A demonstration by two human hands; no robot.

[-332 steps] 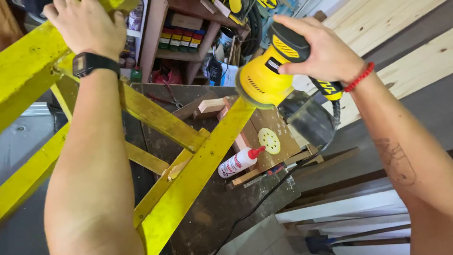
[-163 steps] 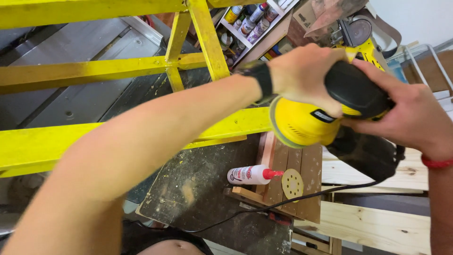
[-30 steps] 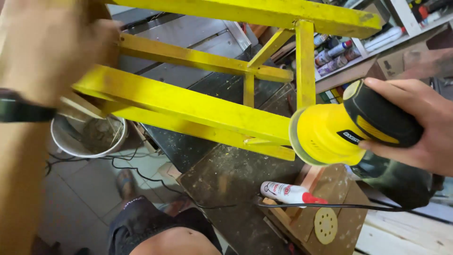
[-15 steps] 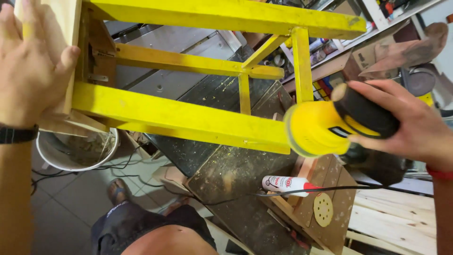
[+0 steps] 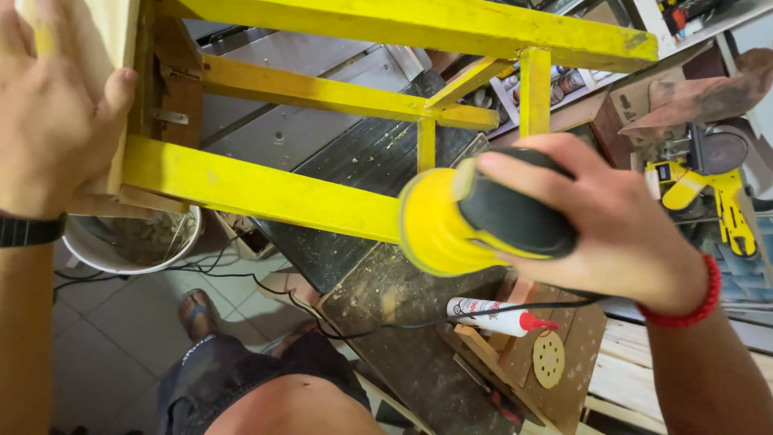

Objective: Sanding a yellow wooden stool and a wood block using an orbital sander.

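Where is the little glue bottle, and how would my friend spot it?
Start at the big yellow wooden frame, then drop below the yellow sander in the right hand. The glue bottle lies on its side on the dusty workbench, white with a red tip.

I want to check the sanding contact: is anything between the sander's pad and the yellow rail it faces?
Nothing visible: the yellow sander in the right hand sits directly against the yellow rail. The left hand grips the frame's far end.

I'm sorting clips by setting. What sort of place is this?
Most likely a home woodworking shop. The right hand holds a yellow power sander against a yellow painted wooden frame, steadied by the left hand. A glue bottle and sanding disc lie on the dusty workbench.
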